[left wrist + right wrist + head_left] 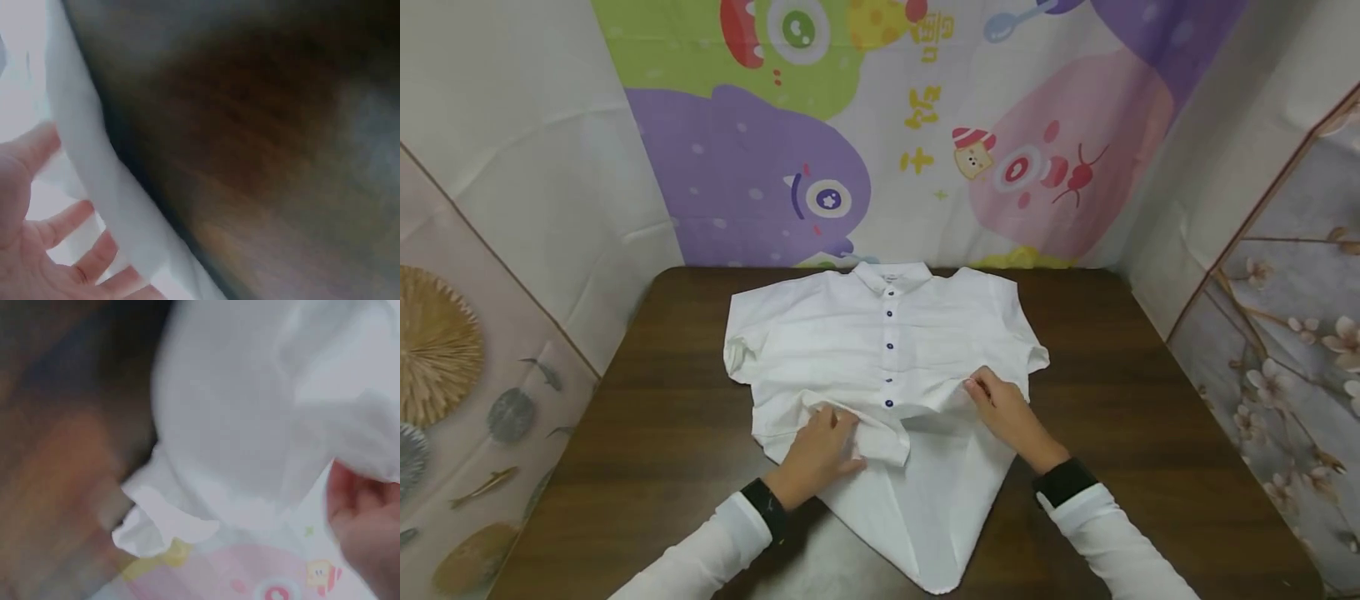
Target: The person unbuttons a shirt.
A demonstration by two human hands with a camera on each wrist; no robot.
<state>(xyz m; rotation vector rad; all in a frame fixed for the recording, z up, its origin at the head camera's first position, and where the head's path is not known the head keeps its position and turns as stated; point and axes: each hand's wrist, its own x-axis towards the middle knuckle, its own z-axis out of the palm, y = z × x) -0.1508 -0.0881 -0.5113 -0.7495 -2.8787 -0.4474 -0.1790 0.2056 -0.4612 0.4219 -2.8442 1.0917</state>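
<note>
A white short-sleeved button-up shirt (820, 317) lies front up, collar toward the far edge, with dark buttons down its middle. Its lower front is lifted and crumpled, baring the inside of the back panel (936, 492), which tapers toward the near edge. My right hand (1011, 417) pinches the front hem on the right side, fingers curled at the cloth edge. On the left, my left hand (822, 450) rests against the turned-up front flap (880, 437). In the left wrist view its fingers (94, 256) are spread and touch the white cloth.
The shirt lies on a dark brown wooden table (670, 400). Behind the far edge hangs a cartoon-printed cloth (917, 208). Patterned panels stand at the left (475, 400) and right (1285, 375). Black bands circle both wrists below white sleeves.
</note>
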